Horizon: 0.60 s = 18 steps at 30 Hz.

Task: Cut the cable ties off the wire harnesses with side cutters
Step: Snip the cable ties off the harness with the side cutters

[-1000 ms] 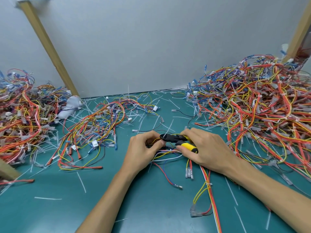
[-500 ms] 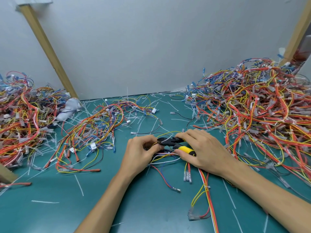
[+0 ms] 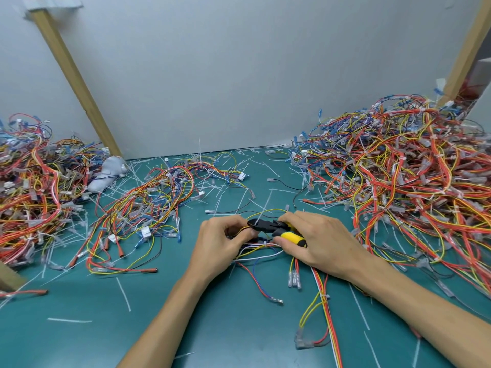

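Note:
My right hand (image 3: pixel 317 241) grips the side cutters (image 3: pixel 276 229), which have black jaws and yellow-and-black handles. The jaws point left toward my left hand (image 3: pixel 221 241). That hand pinches a wire harness (image 3: pixel 261 251) of white, yellow, red and blue wires on the green mat, just below the jaws. A white cable tie (image 3: pixel 265 208) sticks up from the harness at the jaws. The harness trails toward me, with red and yellow wires (image 3: pixel 325 314) running to the bottom edge.
A big heap of tied harnesses (image 3: pixel 403 176) fills the right side. A smaller bundle (image 3: pixel 148 208) lies at centre left and another heap (image 3: pixel 29 192) at far left. Cut white ties (image 3: pixel 123 293) litter the green mat (image 3: pixel 212 328). Wooden struts (image 3: pixel 74 83) lean on the grey wall.
Both hands have stayed together over the harness. The cutter jaws have shifted slightly left against the harness by my left fingers, and a white tie now stands up at the jaws.

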### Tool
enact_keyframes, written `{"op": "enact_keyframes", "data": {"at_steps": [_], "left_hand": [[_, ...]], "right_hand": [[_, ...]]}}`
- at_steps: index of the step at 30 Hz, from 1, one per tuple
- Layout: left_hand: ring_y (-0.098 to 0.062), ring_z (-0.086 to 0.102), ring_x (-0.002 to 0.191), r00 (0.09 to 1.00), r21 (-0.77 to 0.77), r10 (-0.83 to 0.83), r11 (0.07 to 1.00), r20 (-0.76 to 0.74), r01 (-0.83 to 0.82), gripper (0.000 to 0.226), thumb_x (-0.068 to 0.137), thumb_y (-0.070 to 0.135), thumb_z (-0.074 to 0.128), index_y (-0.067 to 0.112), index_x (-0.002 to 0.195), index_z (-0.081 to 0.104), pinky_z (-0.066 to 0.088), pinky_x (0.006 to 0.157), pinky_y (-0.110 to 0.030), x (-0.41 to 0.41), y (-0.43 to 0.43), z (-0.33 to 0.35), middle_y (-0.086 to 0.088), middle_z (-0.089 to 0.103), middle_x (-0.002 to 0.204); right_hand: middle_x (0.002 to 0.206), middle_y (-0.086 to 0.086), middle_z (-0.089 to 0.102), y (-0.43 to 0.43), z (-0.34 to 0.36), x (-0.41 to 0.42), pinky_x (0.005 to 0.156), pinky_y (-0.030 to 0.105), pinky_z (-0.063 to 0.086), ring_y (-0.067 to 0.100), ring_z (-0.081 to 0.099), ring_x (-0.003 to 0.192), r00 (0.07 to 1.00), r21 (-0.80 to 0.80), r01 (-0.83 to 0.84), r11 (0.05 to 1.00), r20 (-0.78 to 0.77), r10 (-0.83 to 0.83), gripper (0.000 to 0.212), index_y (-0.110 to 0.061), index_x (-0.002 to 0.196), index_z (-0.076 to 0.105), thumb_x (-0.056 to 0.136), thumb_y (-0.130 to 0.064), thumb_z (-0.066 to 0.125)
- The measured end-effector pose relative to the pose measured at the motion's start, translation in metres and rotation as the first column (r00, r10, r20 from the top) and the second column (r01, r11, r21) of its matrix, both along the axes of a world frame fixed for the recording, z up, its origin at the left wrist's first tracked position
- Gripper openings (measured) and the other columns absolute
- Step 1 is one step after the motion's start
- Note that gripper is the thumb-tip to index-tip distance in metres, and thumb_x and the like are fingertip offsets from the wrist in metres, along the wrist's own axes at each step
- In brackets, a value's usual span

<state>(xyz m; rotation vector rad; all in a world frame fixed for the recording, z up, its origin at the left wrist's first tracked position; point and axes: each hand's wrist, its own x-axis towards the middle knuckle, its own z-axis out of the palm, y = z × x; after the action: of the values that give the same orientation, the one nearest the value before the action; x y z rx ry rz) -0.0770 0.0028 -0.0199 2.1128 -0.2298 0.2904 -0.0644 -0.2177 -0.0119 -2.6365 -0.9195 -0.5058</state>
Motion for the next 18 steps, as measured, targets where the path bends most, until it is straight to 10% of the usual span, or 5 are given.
{"op": "enact_keyframes", "data": {"at_steps": [8, 14, 18], "left_hand": [[-0.023, 0.069, 0.074, 1.0, -0.001, -0.007, 1.0, 0.012, 0.007, 0.011, 0.087, 0.015, 0.069, 0.017, 0.077, 0.072, 0.053, 0.073, -0.042, -0.002, -0.001, 0.002, 0.0, 0.072, 0.072], [0.003, 0.06, 0.071, 0.986, 0.068, 0.006, 0.998, 0.166, -0.018, 0.009, 0.088, 0.014, 0.069, 0.019, 0.081, 0.072, 0.042, 0.069, -0.011, -0.004, -0.004, 0.008, 0.016, 0.069, 0.072], [-0.004, 0.058, 0.088, 0.903, 0.126, 0.132, 0.972, 0.408, -0.199, 0.004, 0.09, 0.018, 0.066, 0.019, 0.088, 0.069, 0.046, 0.08, -0.031, -0.007, -0.007, 0.012, 0.017, 0.066, 0.089]], "right_hand": [[0.08, -0.009, 0.065, 0.0, 0.0, -0.001, 0.054, 0.028, 0.033, 0.015, 0.062, 0.075, 0.999, 0.003, 0.03, 1.0, 0.03, -0.03, 0.045, -0.026, 0.103, 0.064, 0.089, -0.062, 0.041], [0.08, -0.011, 0.062, -0.002, 0.0, 0.0, 0.055, 0.03, 0.036, 0.013, 0.061, 0.076, 0.998, 0.076, 0.068, 0.995, 0.0, -0.068, 0.048, -0.029, 0.101, 0.06, 0.088, -0.067, 0.033], [0.08, -0.013, 0.063, -0.003, 0.0, 0.0, 0.065, 0.034, 0.045, 0.009, 0.056, 0.075, 0.992, 0.235, 0.092, 0.968, -0.106, -0.069, 0.039, -0.033, 0.101, 0.058, 0.09, -0.065, 0.039]]}}
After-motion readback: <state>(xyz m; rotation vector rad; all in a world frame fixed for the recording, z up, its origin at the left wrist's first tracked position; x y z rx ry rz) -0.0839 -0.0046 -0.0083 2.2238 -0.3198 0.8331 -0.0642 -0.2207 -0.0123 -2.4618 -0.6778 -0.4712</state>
